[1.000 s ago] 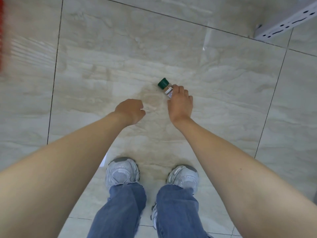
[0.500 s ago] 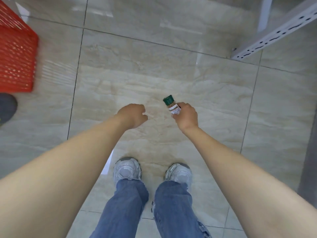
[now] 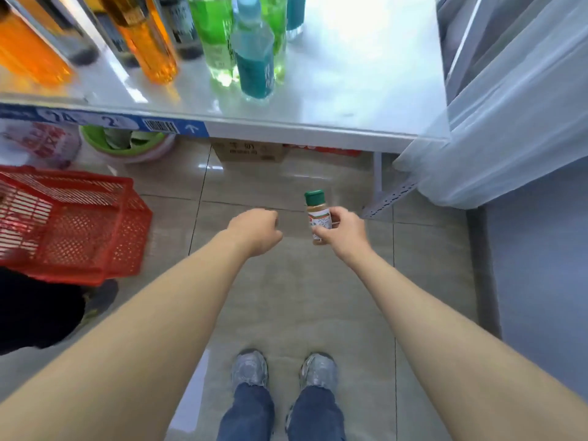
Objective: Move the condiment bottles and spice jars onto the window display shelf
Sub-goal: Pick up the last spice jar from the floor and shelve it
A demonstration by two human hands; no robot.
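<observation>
Right hand [image 3: 342, 232] clamped around green-capped spice jar [image 3: 317, 216], upright, held in air above tiled floor [image 3: 318, 297], below white shelf [image 3: 334, 90] edge. Left hand [image 3: 256, 230] curled into loose fist, holding nothing. Red basket [image 3: 76, 224] at left.

Both forearms bare to the frame edge; no sleeves, watch or rings visible on left hand [image 3: 256, 230] or right hand [image 3: 342, 232]. Blue denim jeans [image 3: 280, 415] at 6 o'clock, hems slightly frayed. Grey lace-up trainers [image 3: 249, 367], scuffed, rounded toe caps.
</observation>
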